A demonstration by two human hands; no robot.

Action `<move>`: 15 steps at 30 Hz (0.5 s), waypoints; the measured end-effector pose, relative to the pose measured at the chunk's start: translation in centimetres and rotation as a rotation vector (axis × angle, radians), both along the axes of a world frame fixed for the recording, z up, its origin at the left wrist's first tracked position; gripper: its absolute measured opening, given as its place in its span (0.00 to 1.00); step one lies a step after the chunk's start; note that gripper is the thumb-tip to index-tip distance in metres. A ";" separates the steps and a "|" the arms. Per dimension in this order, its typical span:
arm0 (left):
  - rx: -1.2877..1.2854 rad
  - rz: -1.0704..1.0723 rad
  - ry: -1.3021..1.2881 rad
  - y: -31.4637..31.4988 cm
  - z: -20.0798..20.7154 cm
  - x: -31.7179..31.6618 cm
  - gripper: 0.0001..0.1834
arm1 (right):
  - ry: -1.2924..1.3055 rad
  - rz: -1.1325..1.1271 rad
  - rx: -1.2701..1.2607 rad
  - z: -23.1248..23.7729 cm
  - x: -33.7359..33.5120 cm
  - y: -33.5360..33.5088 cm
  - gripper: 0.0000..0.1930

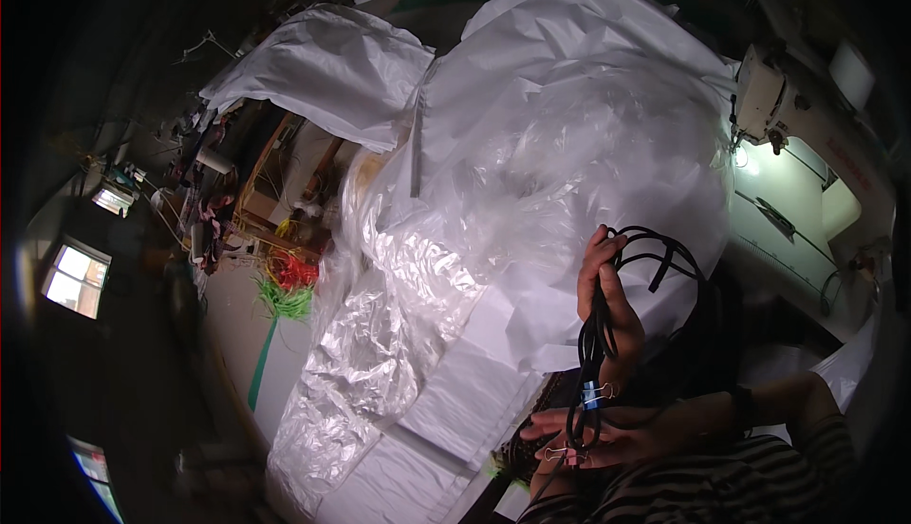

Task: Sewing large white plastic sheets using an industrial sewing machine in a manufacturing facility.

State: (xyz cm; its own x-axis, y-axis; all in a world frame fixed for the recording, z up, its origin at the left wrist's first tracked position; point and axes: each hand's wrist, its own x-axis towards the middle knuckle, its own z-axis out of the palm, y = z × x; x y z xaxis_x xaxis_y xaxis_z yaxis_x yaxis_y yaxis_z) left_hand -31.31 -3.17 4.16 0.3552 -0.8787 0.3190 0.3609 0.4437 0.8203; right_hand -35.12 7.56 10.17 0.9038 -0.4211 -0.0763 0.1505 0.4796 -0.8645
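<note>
A long black cord (pixel 586 334) hangs in several loops from my raised left hand (pixel 610 287), whose fingers and thumb close around it. More of the cord arcs out to the right of that hand, with a short end dangling. Lower down, my right hand (pixel 607 436) reaches in from the right, palm down with fingers stretched out. Strands of the cord run across its fingers. A blue binder clip (pixel 592 395) and a pinkish-red binder clip (pixel 571 458) sit along the strands. Part of my left forearm is hidden behind my right hand.
Crumpled clear plastic film (pixel 380 334) and white sheeting (pixel 579 87) cover much of the work surface. On the right stands a sewing machine (pixel 764 97) with its lamp lit. Red strands (pixel 292 271) and green strands (pixel 285 301) lie left of the film. A window (pixel 76 280) shows at far left.
</note>
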 end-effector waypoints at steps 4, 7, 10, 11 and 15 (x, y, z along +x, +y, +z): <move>0.008 0.084 -0.054 -0.4 -0.7 0.8 0.17 | 0.073 0.123 0.195 -0.2 -1.2 -1.1 0.15; 0.113 0.135 0.055 -0.5 -0.7 2.0 0.17 | 0.268 0.088 0.289 2.2 -3.0 -0.9 0.13; 0.120 0.148 0.047 -0.5 -0.8 1.8 0.17 | 0.155 -0.116 -0.157 3.7 -3.8 -1.0 0.13; 0.105 0.144 0.078 -0.5 -0.8 1.5 0.17 | 0.150 -0.116 -0.152 3.4 -3.9 -1.1 0.13; 0.116 0.125 0.008 0.3 -0.5 0.7 0.15 | 0.310 -0.206 -1.089 2.0 -5.6 -0.4 0.12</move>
